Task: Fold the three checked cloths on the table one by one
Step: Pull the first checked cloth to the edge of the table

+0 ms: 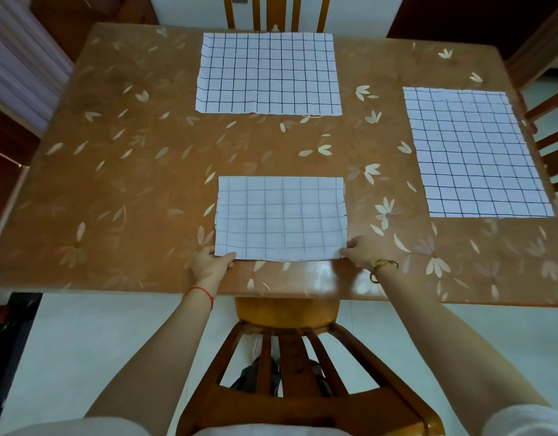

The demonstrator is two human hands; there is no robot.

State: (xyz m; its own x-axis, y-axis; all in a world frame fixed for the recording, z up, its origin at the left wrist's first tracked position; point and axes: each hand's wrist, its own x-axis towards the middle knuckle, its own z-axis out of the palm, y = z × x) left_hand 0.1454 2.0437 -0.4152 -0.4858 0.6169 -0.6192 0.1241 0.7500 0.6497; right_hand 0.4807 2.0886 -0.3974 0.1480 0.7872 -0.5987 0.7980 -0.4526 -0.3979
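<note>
Pinching near cloth (280, 218) corners, left hand (208, 263), right hand (361, 251)

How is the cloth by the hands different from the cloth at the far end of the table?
The near cloth has pale, faint lines; the far cloth has dark ones. The near cloth shows fewer squares across than the far cloth. The left hand and right hand pinch the near cloth's front corners; nothing touches the far cloth. Both are white, checked and lie on the table.
</note>
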